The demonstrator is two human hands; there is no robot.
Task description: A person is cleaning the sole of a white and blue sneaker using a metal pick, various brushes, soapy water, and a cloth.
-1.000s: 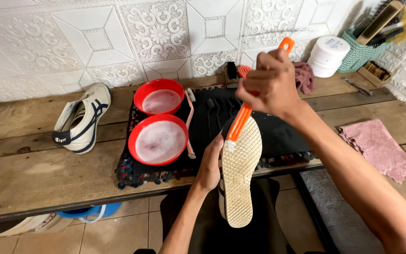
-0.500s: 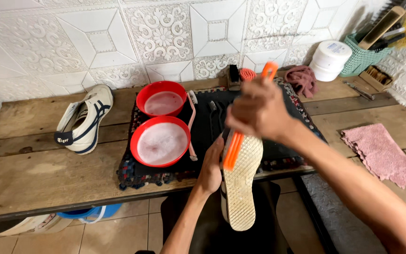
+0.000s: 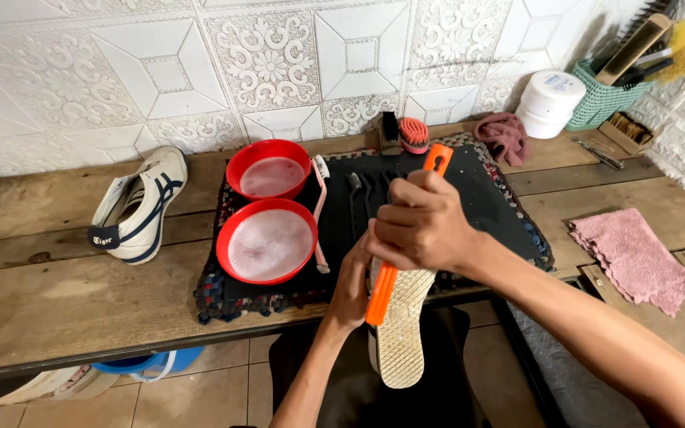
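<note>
Orange brush sits clenched in my right hand, pressed against the shoe sole; my left hand grips that shoe just off the bench's front edge.

I have one view only, from the camera on the person's head, looking steeply down and forward over the wooden worktop toward the tiled wall at 12 o'clock. It sits close: both hands fill the lower middle, the forearms entering from 6 and 5 o'clock, with floor visible under the worktop's near edge. With no second camera, nothing is shared; the worktop runs from 9 to 3 o'clock across the frame.
</note>
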